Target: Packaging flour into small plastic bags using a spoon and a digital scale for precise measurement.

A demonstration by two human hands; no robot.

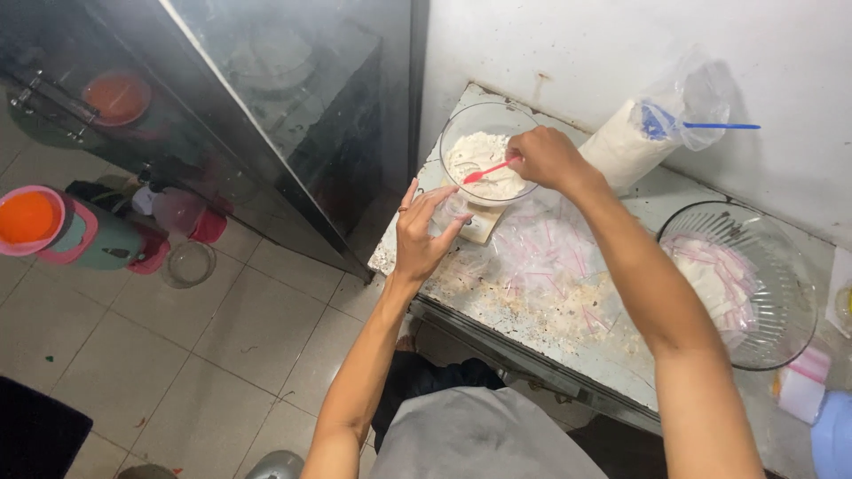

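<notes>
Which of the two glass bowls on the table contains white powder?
The smaller glass bowl by the wall, where the right hand dips a pink spoon. The larger ribbed bowl at the right contains small plastic bags instead.

Both your bare arms reach forward and up from the lower edge of the view. Your left hand (421,229) is raised at the wrist, palm turned right, fingers spread and loosely curled, a ring on one finger. Your right arm stretches long and nearly straight, and your right hand (544,158) is closed in a pinch, knuckles up.
</notes>
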